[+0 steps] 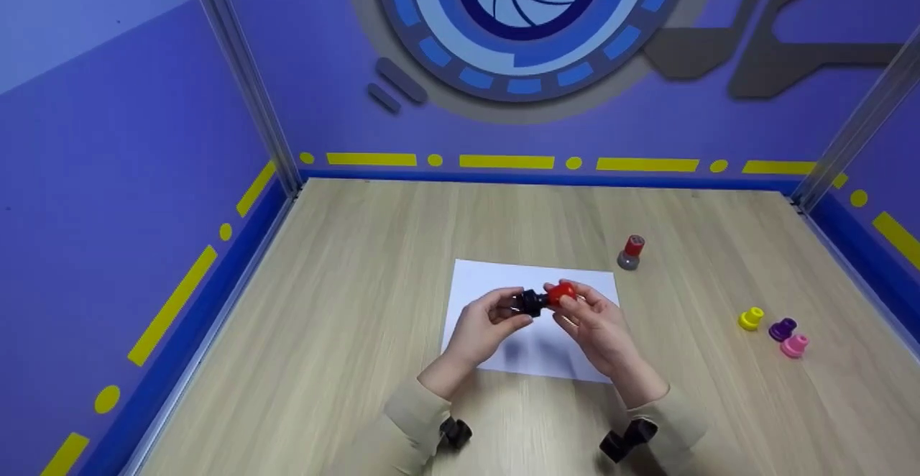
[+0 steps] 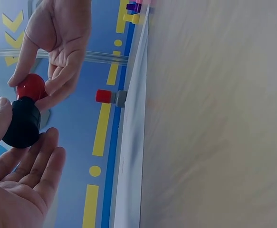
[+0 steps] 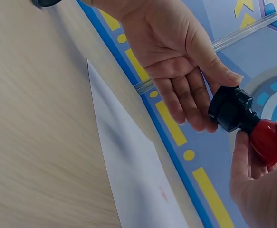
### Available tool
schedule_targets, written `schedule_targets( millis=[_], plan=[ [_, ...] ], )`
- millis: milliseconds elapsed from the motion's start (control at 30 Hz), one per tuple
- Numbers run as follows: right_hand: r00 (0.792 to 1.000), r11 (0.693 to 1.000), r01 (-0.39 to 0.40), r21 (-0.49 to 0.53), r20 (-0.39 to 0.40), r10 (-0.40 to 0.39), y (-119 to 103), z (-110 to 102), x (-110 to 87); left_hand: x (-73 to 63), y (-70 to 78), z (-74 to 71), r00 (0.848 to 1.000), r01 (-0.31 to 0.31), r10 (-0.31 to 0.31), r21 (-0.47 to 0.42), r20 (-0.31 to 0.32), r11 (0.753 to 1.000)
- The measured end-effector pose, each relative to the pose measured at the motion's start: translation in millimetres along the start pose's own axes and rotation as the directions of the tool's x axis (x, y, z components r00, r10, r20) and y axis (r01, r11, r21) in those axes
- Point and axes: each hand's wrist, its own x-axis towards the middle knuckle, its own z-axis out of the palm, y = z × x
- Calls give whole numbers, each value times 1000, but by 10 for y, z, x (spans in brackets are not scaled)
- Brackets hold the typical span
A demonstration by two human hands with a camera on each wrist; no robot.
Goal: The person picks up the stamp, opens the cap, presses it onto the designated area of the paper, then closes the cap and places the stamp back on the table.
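Observation:
Over the white paper (image 1: 546,350), a stamp with a round red handle and a black base (image 3: 233,110) is held sideways between both hands. My right hand (image 1: 600,328) grips the red knob (image 2: 31,87) between thumb and fingers. From the other side, my left hand (image 1: 478,332) holds the black base, thumb on one side and fingers on the other. In the right wrist view a small reddish mark (image 3: 163,194) shows on the paper.
A red and grey stamp (image 1: 631,253) stands behind the paper's far right corner. Farther right on the wooden table (image 1: 359,260) are small yellow (image 1: 751,318), purple (image 1: 783,329) and pink (image 1: 795,346) stamp-like pieces. Blue-purple printed walls (image 1: 323,102) enclose the table's back and sides.

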Motion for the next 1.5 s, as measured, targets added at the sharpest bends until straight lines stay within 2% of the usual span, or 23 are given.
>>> schedule_targets(
  millis=[333, 500, 733, 1033, 1200, 1300, 1400, 1433, 1500],
  plan=[
    [1000, 998, -3, -62, -8, 3, 39, 19, -11, 2, -18, 0, 1000, 0, 0, 38, 0, 999],
    [1000, 997, -12, -79, 6, 13, 44, 18, -21, 2, -26, -4, 1000, 21, -22, 29, 5, 999],
    [999, 996, -21, -85, 29, 24, 54, 5, -35, 4, -42, 3, 1000, 25, -25, -3, 1, 1000],
    [999, 996, -30, -81, 18, 31, 60, -3, -27, 9, -66, 21, 1000, 9, -9, -17, -20, 1000],
    [998, 995, -61, -75, 10, 62, 42, -17, -7, 16, -46, -4, 1000, 20, -19, -3, 9, 1000],
    [997, 995, -72, -64, -18, 71, 12, -40, 20, 39, -24, -66, 998, 38, -40, 26, 53, 999],
    [997, 997, -54, -60, -53, 51, -45, -92, 47, 65, -19, -177, 994, 58, -69, 122, 88, 991],
    [997, 997, -44, -60, -66, 41, -72, -116, 54, 73, -22, -221, 992, 68, -85, 171, 94, 983],
    [996, 998, -15, -64, -85, 10, -133, -174, 67, 86, -43, -304, 989, 85, -118, 301, 94, 950]
  ],
)
